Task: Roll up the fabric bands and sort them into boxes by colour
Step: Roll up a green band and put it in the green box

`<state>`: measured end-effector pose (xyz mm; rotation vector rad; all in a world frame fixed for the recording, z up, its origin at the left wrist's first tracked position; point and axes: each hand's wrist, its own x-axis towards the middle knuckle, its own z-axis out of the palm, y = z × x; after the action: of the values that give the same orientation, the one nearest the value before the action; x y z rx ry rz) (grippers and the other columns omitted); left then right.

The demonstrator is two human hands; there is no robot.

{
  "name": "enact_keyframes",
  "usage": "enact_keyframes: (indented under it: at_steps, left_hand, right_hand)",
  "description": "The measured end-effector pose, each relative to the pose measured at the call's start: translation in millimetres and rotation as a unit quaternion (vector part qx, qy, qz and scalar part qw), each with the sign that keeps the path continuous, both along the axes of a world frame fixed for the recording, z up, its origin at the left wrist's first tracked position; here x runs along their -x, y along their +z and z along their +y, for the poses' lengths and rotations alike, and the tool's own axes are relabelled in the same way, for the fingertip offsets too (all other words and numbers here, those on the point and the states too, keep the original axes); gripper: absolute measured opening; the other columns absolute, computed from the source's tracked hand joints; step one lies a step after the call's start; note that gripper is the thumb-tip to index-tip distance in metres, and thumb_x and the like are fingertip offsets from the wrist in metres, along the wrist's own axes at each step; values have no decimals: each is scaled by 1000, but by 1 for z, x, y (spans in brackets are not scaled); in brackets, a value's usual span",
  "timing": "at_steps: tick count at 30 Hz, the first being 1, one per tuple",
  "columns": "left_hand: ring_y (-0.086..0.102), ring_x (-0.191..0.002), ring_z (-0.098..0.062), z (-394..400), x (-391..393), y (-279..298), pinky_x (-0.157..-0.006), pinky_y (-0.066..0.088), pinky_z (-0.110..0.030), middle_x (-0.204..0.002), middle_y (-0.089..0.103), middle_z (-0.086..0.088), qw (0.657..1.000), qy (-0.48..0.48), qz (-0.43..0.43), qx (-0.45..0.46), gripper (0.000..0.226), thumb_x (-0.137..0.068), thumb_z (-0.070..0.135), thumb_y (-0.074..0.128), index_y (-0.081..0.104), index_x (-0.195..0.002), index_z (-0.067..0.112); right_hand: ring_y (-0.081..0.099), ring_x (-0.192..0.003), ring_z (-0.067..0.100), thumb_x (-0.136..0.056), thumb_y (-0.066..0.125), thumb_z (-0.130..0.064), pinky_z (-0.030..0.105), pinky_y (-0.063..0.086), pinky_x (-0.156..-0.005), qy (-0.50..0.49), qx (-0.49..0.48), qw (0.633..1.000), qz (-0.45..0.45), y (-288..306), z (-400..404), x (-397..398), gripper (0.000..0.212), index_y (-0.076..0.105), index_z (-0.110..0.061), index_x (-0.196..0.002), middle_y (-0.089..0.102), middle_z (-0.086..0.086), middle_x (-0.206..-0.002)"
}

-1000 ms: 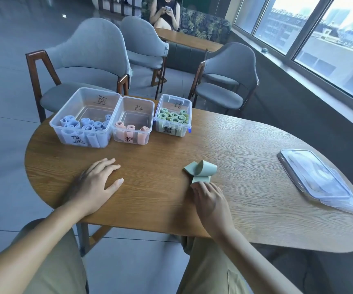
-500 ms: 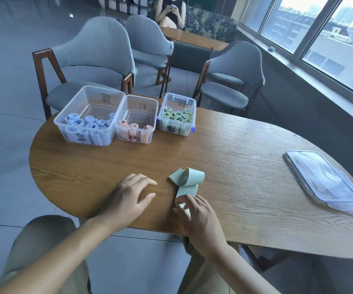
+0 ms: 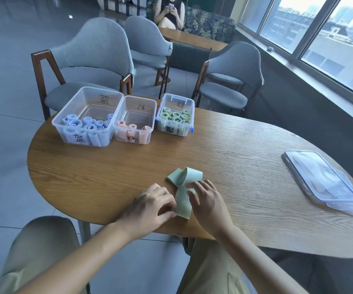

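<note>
A loose green fabric band (image 3: 184, 187) lies near the table's front edge, its far end folded into an open loop. My left hand (image 3: 150, 206) pinches the band's near end from the left. My right hand (image 3: 208, 200) holds the band from the right, fingers curled over its edge. At the far left of the table stand three clear boxes in a row: one with blue rolls (image 3: 87, 117), one with pink rolls (image 3: 135, 120), one with green rolls (image 3: 175, 115).
The wooden table (image 3: 235, 166) has a rounded left end. Stacked clear box lids (image 3: 324, 183) lie at the right edge. Grey chairs (image 3: 90, 58) stand behind the boxes. A person (image 3: 170, 11) sits at another table far behind.
My left hand slid right across the table and took hold of the band's near end. My right hand drew the band toward the front edge and shifted to its right side.
</note>
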<state>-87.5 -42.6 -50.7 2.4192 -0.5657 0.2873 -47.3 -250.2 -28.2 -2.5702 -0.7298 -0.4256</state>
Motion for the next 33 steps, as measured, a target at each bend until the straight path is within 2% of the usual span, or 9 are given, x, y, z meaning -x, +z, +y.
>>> enact_keyframes:
  at_steps: [6, 9, 14, 19, 23, 28, 31, 33]
  left_hand:
    - [47, -98, -6, -3, -2, 0, -86, 46, -28, -93, 56, 18, 1000, -1, -3, -5, 12, -90, 42, 68, 65, -92, 31]
    - [48, -100, -6, -3, 0, -1, -87, 45, -26, -95, 57, 19, 1000, -1, -10, -1, 17, -93, 47, 59, 65, -93, 31]
    - [49, -99, -7, -4, 2, -2, -86, 46, -27, -96, 57, 19, 1000, 4, -21, -5, 19, -96, 48, 56, 64, -93, 31]
    - [50, -99, -7, -4, 3, -3, -86, 46, -28, -96, 56, 18, 1000, 6, -27, -9, 17, -97, 45, 56, 64, -93, 30]
    - [49, -97, -6, -4, 3, -4, -85, 46, -28, -95, 55, 19, 999, 0, -38, -16, 19, -98, 45, 55, 65, -93, 30]
    - [50, -95, -6, -4, 4, -2, -84, 46, -28, -94, 55, 19, 999, -12, -48, -11, 18, -98, 43, 57, 66, -93, 29]
    - [50, -95, -6, -4, 4, -2, -84, 47, -29, -94, 56, 19, 999, -17, -47, -7, 17, -98, 42, 58, 66, -92, 29]
    - [51, -95, -6, -4, 5, -1, -84, 47, -29, -94, 56, 19, 999, -18, -45, -2, 18, -99, 43, 58, 66, -93, 28]
  right_hand:
    - [51, -118, 14, -96, 60, -16, 20, 38, -100, 14, 23, 1000, 1, -4, 2, -21, 27, 63, -18, -124, 63, -8, -123]
    - [50, -119, 17, -97, 60, -18, 26, 43, -100, 6, 34, 999, 0, -4, 4, -36, 29, 62, -16, -126, 61, -5, -126]
    - [51, -121, 22, -94, 63, -15, 37, 47, -101, -2, 39, 999, 5, -2, 7, -63, 37, 58, -13, -131, 60, 0, -130]
    - [52, -120, 27, -92, 65, -15, 38, 45, -102, -38, 39, 998, 27, 4, 12, -89, 44, 55, -7, -135, 62, 7, -128]
    - [53, -115, 31, -94, 60, -14, 41, 46, -96, -57, 23, 997, 55, 6, 14, -104, 36, 58, -6, -129, 65, 11, -122]
    - [55, -109, 28, -98, 57, -22, 35, 41, -88, -99, 1, 991, 90, 11, 18, -117, 22, 66, -11, -114, 69, 7, -113]
    - [59, -93, 28, -99, 54, -27, 32, 36, -69, -147, -32, 982, 113, 15, 21, -124, 19, 70, -17, -99, 69, 5, -95]
    - [60, -81, 30, -99, 53, -31, 31, 33, -61, -181, -67, 971, 140, 15, 22, -132, 25, 68, -15, -89, 66, 6, -83]
